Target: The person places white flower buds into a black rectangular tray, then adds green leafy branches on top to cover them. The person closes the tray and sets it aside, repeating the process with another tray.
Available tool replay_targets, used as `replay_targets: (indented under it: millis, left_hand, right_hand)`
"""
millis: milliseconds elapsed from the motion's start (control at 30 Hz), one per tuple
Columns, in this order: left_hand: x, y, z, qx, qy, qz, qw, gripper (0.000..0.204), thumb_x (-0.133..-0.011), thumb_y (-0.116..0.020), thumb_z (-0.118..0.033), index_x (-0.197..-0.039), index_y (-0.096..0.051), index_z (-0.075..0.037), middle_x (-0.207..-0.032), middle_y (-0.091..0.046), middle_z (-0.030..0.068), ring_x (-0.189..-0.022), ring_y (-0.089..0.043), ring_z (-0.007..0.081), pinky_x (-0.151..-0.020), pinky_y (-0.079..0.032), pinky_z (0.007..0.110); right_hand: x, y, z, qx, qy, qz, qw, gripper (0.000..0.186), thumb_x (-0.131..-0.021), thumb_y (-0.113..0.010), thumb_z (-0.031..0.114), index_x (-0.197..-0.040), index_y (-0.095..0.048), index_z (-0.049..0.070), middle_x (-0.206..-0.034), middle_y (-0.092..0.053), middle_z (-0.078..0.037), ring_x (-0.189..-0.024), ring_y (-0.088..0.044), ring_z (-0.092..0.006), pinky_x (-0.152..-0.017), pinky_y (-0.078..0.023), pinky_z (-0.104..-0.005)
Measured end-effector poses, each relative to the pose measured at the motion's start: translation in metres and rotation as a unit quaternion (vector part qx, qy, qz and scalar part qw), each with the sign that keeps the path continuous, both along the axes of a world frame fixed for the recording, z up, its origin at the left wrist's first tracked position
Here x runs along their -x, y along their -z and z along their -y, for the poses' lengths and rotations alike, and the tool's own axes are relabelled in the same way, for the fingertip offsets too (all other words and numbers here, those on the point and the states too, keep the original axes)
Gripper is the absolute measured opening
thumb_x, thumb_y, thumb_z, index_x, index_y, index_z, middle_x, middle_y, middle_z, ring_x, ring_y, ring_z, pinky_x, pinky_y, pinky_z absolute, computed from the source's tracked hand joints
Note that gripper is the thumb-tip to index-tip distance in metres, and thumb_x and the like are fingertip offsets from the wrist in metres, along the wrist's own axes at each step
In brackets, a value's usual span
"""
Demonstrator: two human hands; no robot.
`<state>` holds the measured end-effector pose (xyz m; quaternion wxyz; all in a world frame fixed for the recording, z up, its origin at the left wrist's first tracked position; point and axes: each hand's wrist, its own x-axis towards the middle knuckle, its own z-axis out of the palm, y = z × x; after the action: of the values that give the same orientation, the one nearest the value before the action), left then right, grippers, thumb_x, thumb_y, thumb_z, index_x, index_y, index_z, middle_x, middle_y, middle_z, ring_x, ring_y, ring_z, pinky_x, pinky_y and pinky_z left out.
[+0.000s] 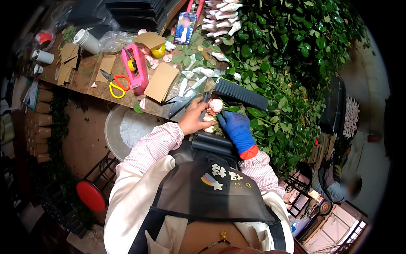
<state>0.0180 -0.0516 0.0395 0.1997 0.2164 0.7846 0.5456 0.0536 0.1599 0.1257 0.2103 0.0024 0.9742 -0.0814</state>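
At centre, pink roses (215, 106), likely light, soft and easily bruised, best taken below the bloom, sit between the curled left hand (193, 119) and gloved right hand (237, 129), both grips impossible to tell, near the wooden bench (87, 68)

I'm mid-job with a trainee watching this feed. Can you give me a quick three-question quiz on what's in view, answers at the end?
1. What is between the left hand and the right hand? A) the phone B) pale pink blooms C) the red stool
2. Which hand wears the blue glove?
3. True or false: in the picture, the scissors lie to the right of the pink tape dispenser.

Key: 1. B. 2. The right hand. 3. False; they lie to its left.
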Motion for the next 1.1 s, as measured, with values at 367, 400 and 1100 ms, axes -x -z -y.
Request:
replay_targets:
  millis: [367, 400, 1100]
  left_hand:
    - [-0.002, 0.015, -0.019, -0.007, -0.108, 0.005, 0.994, 0.043, -0.08, -0.089, -0.035, -0.112, -0.077, -0.008, -0.148, -0.047, 0.0314, -0.139, -0.047, 0.0455, -0.116, -0.039, 0.049]
    - [-0.001, 0.008, -0.019, -0.014, -0.101, 0.013, 0.995, 0.044, -0.079, -0.089, -0.033, -0.113, -0.077, -0.008, -0.149, -0.046, 0.0321, -0.138, -0.049, 0.0461, -0.116, -0.04, 0.049]
    - [0.03, 0.005, -0.04, -0.038, -0.094, -0.042, 0.994, 0.048, -0.081, -0.089, -0.017, -0.118, -0.069, 0.007, -0.115, -0.073, 0.011, -0.103, -0.067, 0.0213, -0.102, -0.05, 0.036]
  right_hand:
    - [-0.007, -0.019, -0.001, 0.008, -0.023, -0.05, 0.998, 0.037, -0.1, -0.06, 0.048, -0.125, -0.067, 0.02, -0.089, -0.075, -0.015, -0.081, -0.073, -0.0366, -0.071, -0.056, -0.0504]
    - [-0.002, -0.018, -0.001, -0.009, 0.005, -0.065, 0.998, 0.037, -0.1, -0.061, 0.048, -0.125, -0.068, 0.021, -0.089, -0.076, -0.016, -0.082, -0.074, -0.0361, -0.071, -0.057, -0.0499]
    - [0.007, -0.02, -0.011, 0.081, 0.051, -0.084, 0.992, 0.037, -0.098, -0.062, 0.047, -0.107, -0.069, 0.012, -0.096, -0.075, -0.015, -0.087, -0.073, -0.0359, -0.076, -0.055, -0.0497]
